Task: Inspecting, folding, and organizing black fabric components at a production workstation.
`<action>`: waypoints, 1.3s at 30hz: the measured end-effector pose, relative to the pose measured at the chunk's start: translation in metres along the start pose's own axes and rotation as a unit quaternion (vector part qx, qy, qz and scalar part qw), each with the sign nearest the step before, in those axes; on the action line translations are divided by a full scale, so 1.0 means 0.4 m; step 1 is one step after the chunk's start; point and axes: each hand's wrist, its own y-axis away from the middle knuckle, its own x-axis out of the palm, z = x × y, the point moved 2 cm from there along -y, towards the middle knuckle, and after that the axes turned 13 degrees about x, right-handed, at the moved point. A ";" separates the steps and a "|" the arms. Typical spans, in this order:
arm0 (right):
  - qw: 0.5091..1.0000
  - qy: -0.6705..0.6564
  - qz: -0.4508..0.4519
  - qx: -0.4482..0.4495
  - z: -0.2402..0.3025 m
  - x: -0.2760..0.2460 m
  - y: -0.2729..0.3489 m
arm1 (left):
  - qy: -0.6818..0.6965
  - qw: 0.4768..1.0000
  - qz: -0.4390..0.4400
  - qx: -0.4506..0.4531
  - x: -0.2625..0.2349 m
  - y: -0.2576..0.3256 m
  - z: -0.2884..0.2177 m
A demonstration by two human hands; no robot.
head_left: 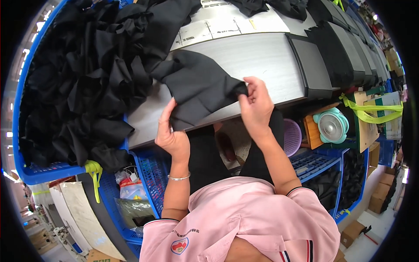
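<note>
On my head view, the black fabric piece [198,89] lies spread over the pale grey counter [270,65], its near edge hanging past the counter's front edge. I have the right hand [257,107] at the fabric's right end, its grip pinched closed with thumb and fingers on a bunched corner. My left hand [171,137] is at the near left side, one raised finger touching the cloth's edge; I can't tell whether that grip is closed on it, since the cloth covers part of the contact.

To my left, a big blue plastic crate [22,131] is heaped with crumpled black cloth [83,87], which meets the fabric piece at its far left; I can't make out the exact boundary. Beyond the piece I see a white sheet with drawn lines [231,26]. On the right, grey-and-black panels [312,65] stand in a row on the counter. Below them I see a purple perforated basket [291,137] and, just beside it, a turquoise fan [332,125].
</note>
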 end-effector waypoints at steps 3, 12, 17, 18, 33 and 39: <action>0.999 0.034 0.013 0.014 -0.070 0.010 0.018 | -0.145 0.955 0.168 0.198 0.026 -0.025 -0.044; 0.987 0.154 0.039 -0.010 -0.127 0.005 0.072 | -0.137 0.929 0.337 0.061 0.052 0.059 0.047; 0.991 -0.020 -0.038 -0.125 -0.051 -0.020 0.057 | -0.168 0.953 0.214 0.134 0.021 -0.024 -0.082; 0.989 -0.038 -0.076 -0.121 -0.044 -0.024 0.065 | -0.178 0.942 0.179 0.221 0.026 -0.047 -0.118; 0.997 0.018 -0.010 0.076 -0.198 -0.025 0.099 | -0.142 0.823 0.539 0.108 0.090 -0.034 -0.028; 0.997 0.031 0.004 0.075 -0.208 -0.025 0.101 | 0.011 0.902 0.431 0.037 0.210 -0.050 0.070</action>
